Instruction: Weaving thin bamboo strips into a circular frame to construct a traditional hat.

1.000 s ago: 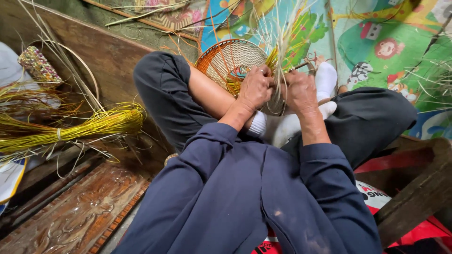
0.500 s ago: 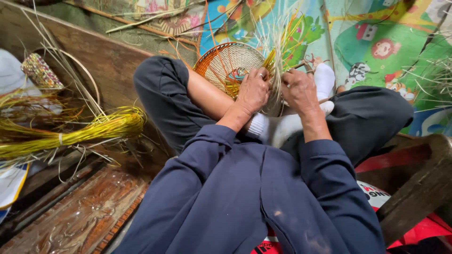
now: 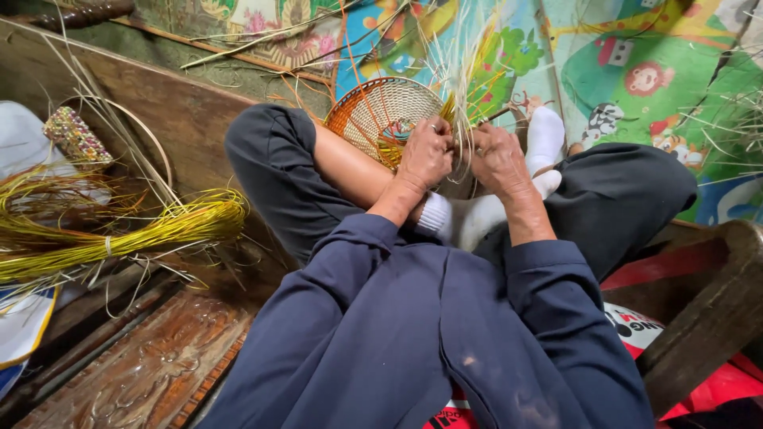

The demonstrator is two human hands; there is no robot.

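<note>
I sit cross-legged in dark trousers and white socks, with a round woven basket (image 3: 380, 111) standing on edge in front of my knees. Its rim is orange and its centre is pale. Loose yellow and pale straw strands (image 3: 465, 75) stick up from its right edge. My left hand (image 3: 427, 152) grips the basket's edge and the strands there. My right hand (image 3: 498, 156) pinches strands right beside it, and the two hands almost touch. The weave under my fingers is hidden.
A tied bundle of yellow-green straw (image 3: 119, 234) lies to my left beside a dark wooden board (image 3: 159, 103). A small woven patterned piece (image 3: 75, 137) sits further left. A colourful play mat (image 3: 636, 71) covers the floor ahead. A wooden bench edge (image 3: 707, 318) is at my right.
My hands stay on the basket's edge with small finger shifts. The view has tilted slightly, otherwise nothing has moved.
</note>
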